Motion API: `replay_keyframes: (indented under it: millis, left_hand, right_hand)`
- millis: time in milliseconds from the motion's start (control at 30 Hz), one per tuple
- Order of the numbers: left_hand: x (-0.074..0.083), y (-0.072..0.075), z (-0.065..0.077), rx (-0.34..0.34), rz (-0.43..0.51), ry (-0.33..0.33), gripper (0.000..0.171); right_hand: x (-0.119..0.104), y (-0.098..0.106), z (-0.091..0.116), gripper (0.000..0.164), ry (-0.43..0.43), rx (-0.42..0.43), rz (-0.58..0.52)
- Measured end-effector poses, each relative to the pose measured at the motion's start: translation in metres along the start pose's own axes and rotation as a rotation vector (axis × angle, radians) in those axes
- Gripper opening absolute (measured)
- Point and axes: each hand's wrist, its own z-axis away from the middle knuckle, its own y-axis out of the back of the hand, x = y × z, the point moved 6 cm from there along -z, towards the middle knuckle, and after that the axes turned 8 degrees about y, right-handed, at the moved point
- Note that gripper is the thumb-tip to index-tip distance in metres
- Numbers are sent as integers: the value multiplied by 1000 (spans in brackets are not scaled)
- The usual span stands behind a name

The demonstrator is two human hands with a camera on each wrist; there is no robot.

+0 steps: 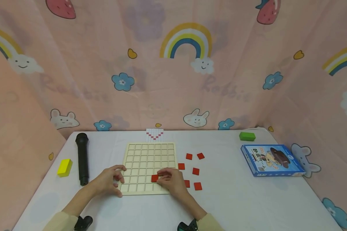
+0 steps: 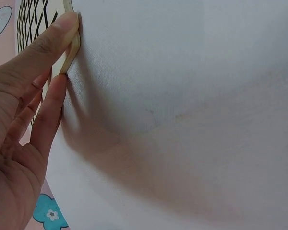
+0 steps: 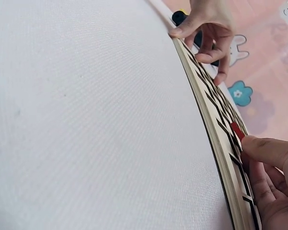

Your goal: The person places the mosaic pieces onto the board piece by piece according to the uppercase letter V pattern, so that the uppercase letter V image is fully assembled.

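A pale wooden grid board [image 1: 138, 173] lies on the white table. At its near left corner my left hand [image 1: 105, 181] steadies it, thumb on the corner and bent fingers along the left edge. The thumb [image 2: 62, 28] shows on the rim in the left wrist view. Over the lower right part of the grid, my right hand [image 1: 173, 183] pinches a red square tile [image 1: 154, 178] between thumb and fingers. In the right wrist view this tile [image 3: 237, 130] is tilted at the squares. Several loose red tiles [image 1: 195, 171] lie right of the board, some partly behind the right hand.
Behind the board stands a small card [image 1: 154, 135] with a red pattern on a grid. To the left are a black microphone [image 1: 82, 157] and a yellow block [image 1: 65, 167]. A blue box [image 1: 271, 160] and a green block [image 1: 247, 136] lie on the right.
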Motion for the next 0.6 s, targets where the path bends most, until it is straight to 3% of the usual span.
replay_keyframes:
  millis: [300, 600]
  left_hand:
    - [0, -1, 0, 4, 1, 1, 45]
    - [0, -1, 0, 4, -13, -23, 41]
  right_hand:
    - [-1, -4, -3, 23, -8, -10, 33]
    - [-2, -9, -6, 23, -16, -37, -4]
